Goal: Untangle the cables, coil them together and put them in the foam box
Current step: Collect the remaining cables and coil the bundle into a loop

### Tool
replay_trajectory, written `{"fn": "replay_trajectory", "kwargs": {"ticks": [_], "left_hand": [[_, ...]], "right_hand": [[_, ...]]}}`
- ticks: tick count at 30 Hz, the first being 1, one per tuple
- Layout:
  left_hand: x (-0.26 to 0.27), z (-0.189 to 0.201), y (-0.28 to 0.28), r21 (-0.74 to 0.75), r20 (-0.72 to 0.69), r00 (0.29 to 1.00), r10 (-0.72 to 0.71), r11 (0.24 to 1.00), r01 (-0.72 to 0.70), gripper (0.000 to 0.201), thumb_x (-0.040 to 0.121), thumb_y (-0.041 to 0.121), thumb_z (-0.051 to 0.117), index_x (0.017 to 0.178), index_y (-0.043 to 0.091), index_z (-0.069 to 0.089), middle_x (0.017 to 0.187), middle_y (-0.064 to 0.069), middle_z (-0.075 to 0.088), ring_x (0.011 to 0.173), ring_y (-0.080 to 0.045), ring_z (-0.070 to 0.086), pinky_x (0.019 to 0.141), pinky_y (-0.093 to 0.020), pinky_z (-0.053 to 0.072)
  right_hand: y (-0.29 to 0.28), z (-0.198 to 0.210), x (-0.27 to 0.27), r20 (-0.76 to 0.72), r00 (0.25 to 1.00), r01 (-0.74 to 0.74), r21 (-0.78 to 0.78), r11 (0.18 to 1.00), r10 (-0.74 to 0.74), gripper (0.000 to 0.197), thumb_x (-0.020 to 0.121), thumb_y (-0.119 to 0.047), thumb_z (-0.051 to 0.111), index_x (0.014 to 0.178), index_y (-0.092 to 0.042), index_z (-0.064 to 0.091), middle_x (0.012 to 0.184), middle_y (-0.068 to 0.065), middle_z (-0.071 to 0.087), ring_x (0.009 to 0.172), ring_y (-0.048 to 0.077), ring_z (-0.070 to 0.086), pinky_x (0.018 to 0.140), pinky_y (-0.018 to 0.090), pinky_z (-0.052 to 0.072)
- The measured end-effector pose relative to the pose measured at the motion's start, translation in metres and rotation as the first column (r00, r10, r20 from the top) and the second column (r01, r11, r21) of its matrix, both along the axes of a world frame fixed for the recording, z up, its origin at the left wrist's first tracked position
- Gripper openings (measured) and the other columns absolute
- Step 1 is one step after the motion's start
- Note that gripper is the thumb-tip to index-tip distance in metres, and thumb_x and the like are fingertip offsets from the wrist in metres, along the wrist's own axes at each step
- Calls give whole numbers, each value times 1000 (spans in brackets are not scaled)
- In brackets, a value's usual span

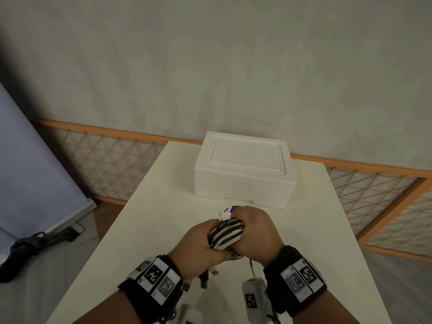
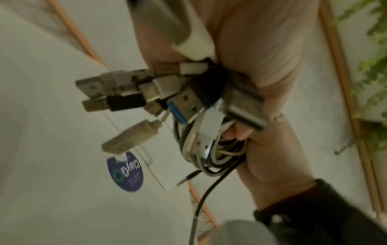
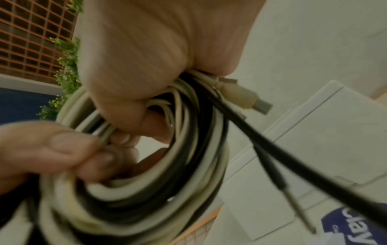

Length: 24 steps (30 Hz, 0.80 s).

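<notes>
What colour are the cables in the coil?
Black and white, some cream-tinted: the cable coil shows best in the right wrist view.

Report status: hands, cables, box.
Left hand and right hand both grip the cable coil. Plug ends dangle loose. Foam box lid closed, blocks drop-in.

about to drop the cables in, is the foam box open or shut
Shut. The lid sits flat on the foam box, its seam closed all round the visible sides, behind the hands' cable bundle.
</notes>
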<state>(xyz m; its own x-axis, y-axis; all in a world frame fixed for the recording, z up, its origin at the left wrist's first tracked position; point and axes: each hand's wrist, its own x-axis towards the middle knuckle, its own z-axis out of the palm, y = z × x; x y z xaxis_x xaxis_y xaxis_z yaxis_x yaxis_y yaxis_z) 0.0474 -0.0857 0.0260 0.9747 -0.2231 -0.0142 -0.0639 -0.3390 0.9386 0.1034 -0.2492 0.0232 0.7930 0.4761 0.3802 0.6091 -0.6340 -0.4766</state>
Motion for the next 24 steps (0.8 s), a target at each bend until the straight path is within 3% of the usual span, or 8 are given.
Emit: {"fn": "replay_trajectory", "kwargs": {"ticks": [4, 9, 12, 15, 18, 20, 22, 24], "left_hand": [[0, 12, 0, -210, -93, 996, 16, 977, -35, 44, 58, 22, 79, 100, 15, 68, 96, -10, 71, 93, -30, 67, 82, -41, 55], [8, 10, -3, -360, -240, 971, -14, 930, -76, 56, 60, 21, 83, 111, 15, 62, 99, -7, 74, 93, -23, 70, 86, -35, 55], [7, 7, -2, -453, -319, 946, 55, 868, -203, 41, 68, 15, 75, 105, 2, 63, 85, -17, 72, 81, -27, 69, 75, -35, 57], [8, 4, 3, -499, -369, 924, 102, 816, -290, 22, 68, 16, 73, 83, 4, 63, 73, -11, 70, 72, -26, 69, 67, -34, 54], [7, 0, 7, -489, -410, 907, 102, 814, -312, 20, 69, 19, 72, 77, 5, 59, 65, -10, 63, 66, -26, 66, 63, -32, 53], [7, -3, 9, -490, -429, 900, 76, 818, -302, 23, 72, 21, 70, 79, 3, 57, 62, -11, 57, 62, -25, 63, 60, -31, 53], [6, -5, 10, -501, -430, 902, 45, 819, -280, 26, 74, 21, 68, 86, 1, 57, 59, -10, 54, 58, -23, 61, 58, -30, 52], [5, -5, 9, -506, -423, 906, 22, 824, -256, 30, 74, 23, 68, 92, 1, 58, 57, -9, 53, 57, -22, 59, 58, -30, 51]], "right_hand": [[0, 19, 1, -20, 998, -60, 87, 994, 62, 13, 60, -22, 67, 65, -12, 59, 60, -3, 59, 54, 13, 55, 49, 26, 45], [-4, 12, 12, -211, 974, -30, 236, 971, 81, 41, 59, -11, 72, 92, -28, 55, 89, -15, 58, 80, 3, 58, 69, 18, 47], [-13, -13, 8, -236, 969, -24, 222, 975, 78, 67, 64, -32, 75, 122, -34, 42, 122, -14, 44, 116, 2, 45, 97, 18, 40], [-20, -31, -1, -403, 912, 48, 282, 958, 73, 78, 74, -64, 63, 138, -30, 34, 131, -13, 47, 119, -5, 47, 99, 15, 41], [-25, -33, -10, -528, 842, 59, 295, 954, 111, 59, 85, -60, 54, 134, -34, 36, 106, -8, 67, 77, 7, 67, 73, 26, 56], [-30, -32, -11, -531, 846, 107, 256, 961, 48, 33, 90, -51, 50, 120, -42, 40, 74, -6, 66, 53, 9, 58, 54, 26, 52], [-35, -31, -11, -477, 879, 154, 234, 960, -25, 23, 91, -52, 45, 110, -39, 45, 59, -14, 60, 53, 5, 53, 55, 20, 45], [-35, -31, -10, -438, 897, 189, 255, 948, -61, 32, 90, -56, 40, 103, -29, 49, 66, -21, 63, 65, 0, 57, 63, 19, 44]]}}
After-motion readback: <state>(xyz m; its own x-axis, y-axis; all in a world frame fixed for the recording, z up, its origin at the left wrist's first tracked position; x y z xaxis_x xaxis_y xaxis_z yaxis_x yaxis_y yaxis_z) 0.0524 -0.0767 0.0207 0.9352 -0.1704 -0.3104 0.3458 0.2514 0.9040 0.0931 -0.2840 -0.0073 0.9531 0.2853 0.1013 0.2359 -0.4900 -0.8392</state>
